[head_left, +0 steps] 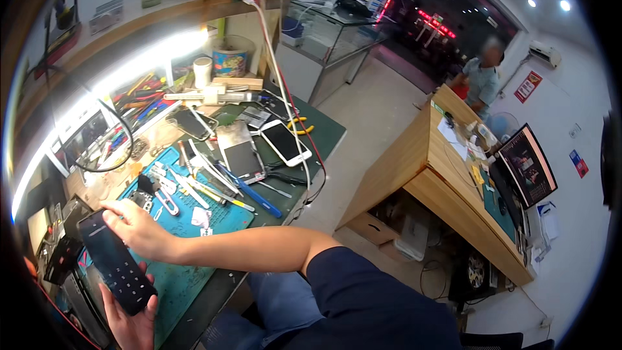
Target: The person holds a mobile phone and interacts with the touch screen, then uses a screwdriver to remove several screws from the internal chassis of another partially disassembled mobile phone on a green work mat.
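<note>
A black smartphone [115,266] with a lit dark screen showing rows of pale marks is tilted above the left side of the bench. My left hand [129,321] is closed around its lower end, thumb at one edge and fingers at the other. At the phone's upper end is my right hand [139,228], its fingers stretched out and touching the top of the screen. Beneath lies a blue work mat [178,282]. On it are tweezers [191,188], small metal parts and a blue-handled screwdriver [256,198].
A white phone [285,142] and an opened phone [192,123] lie farther back among tools. A white cable [269,45] hangs over the bench. Right of the aisle stands a wooden desk [402,175] with a monitor [528,165]; a person [483,81] is behind it.
</note>
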The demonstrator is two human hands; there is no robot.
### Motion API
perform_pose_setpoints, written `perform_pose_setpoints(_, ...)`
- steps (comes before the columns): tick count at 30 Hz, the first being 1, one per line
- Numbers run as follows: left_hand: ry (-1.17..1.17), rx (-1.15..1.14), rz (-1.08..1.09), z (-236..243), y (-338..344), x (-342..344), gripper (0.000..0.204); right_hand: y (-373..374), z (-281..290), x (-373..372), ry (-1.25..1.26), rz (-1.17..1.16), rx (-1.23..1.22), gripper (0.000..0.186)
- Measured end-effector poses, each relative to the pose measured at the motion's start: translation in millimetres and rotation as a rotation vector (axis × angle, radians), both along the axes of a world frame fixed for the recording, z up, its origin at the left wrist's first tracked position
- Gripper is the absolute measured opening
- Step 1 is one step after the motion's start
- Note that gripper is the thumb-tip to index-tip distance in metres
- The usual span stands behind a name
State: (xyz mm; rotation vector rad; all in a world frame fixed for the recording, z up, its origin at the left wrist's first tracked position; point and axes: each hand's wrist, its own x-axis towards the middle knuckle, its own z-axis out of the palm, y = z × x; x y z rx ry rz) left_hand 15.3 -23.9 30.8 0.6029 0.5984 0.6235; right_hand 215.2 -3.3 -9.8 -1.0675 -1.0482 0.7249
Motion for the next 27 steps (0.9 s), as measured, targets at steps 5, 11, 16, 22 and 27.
perform_pose_setpoints(5, -0.179, 0.139, -0.130, -40, 17, -22, 0.070, -17, 31, 2, 0.101, 0.220, 0.058, 0.060)
perform_pose_setpoints(11, 0.094, 0.944, 0.092, -26, 20, -25, 0.106, -16, 22, -9, 0.194, 0.241, -0.003, 0.061)
perform_pose_setpoints(16, 0.098, 1.125, 0.291, -29, 48, -29, 0.105, -9, 9, -22, 0.162, 0.222, -0.041, 0.047)
perform_pose_setpoints(22, 0.227, 1.258, 0.415, -21, 49, -21, 0.091, -14, -4, -30, -0.003, 0.216, -0.104, 0.035)
perform_pose_setpoints(27, 0.279, 1.243, 0.470, 4, 26, 5, 0.093, -18, -2, -29, -0.024, 0.258, -0.126, 0.031)
